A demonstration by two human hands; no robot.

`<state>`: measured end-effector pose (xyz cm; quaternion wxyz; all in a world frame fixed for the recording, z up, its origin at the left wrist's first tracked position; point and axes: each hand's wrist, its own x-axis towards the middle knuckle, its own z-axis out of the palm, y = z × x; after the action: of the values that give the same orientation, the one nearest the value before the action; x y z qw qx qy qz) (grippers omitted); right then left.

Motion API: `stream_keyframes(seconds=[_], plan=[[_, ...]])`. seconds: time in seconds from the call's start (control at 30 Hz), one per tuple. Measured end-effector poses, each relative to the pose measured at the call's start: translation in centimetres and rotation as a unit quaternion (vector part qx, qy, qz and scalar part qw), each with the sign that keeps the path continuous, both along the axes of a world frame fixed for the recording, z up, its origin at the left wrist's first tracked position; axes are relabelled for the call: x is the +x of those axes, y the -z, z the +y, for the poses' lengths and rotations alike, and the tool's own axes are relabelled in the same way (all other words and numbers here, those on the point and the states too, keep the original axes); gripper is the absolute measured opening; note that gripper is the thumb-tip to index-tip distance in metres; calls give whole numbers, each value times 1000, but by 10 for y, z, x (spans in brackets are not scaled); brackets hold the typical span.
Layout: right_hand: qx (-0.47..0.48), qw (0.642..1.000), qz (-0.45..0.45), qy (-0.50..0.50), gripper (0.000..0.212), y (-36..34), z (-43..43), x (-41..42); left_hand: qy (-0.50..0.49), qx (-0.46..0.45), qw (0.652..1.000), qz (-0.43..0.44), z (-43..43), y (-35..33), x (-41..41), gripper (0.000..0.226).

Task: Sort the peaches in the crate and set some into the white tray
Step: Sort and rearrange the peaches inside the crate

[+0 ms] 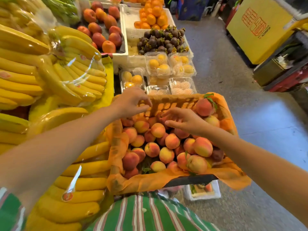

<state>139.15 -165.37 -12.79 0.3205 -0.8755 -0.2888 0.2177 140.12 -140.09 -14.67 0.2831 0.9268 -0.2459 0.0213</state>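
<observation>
**Right hand is nearest to the far peaches**

The orange plastic crate lined with orange paper (pixel 168 104) is seen in the middle of the view, with its long axis running from near to far. It is filled with round red-and-yellow peaches (pixel 172 140), which are piled up to the rim on the right side.

The right hand (pixel 185 120) is held wide, with the fingers spread and nothing in it, just above the far part of the pile. A dark red peach (pixel 160 120) lies directly under its fingertips, a little to the left of the palm; whether it is already touched cannot be told. As the fruit is round, no special turning of the wrist seems to be needed, only a short reach down and to the left.

The left hand (pixel 130 100) hangs above the far left corner of the crate, beside its far wall. Its fingers are loosely curled and nothing is seen between them. It is farther from the peaches than the right hand.

A large white foam tray with red-orange fruit (pixel 124 30) stands far on the left, well apart from the crate and nearer to the left hand. A small white foam tray (pixel 215 189) is partly hidden below the near right corner of the crate. Which one is meant cannot be decided.
</observation>
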Motion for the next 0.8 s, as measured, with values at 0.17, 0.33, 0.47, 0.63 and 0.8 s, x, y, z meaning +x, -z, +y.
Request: stream_keyframes(seconds=[0.17,0.33,0.47,0.63,0.8], plan=[[-90,979,149,-110,44,48,54,-33,-55,83,995,-22,39,32,-43,40],[-183,952,183,-165,61,89,87,-53,-66,81,994,19,53,54,-72,42],[-210,957,119,-164,84,112,101,-59,-68,53,996,14,56,58,-76,38],[-173,968,100,-149,71,112,98,-61,-73,42,996,21,54,59,-76,34],[-69,989,101,-84,58,90,66,-53,-86,64,994,-8,50,52,-74,24]])
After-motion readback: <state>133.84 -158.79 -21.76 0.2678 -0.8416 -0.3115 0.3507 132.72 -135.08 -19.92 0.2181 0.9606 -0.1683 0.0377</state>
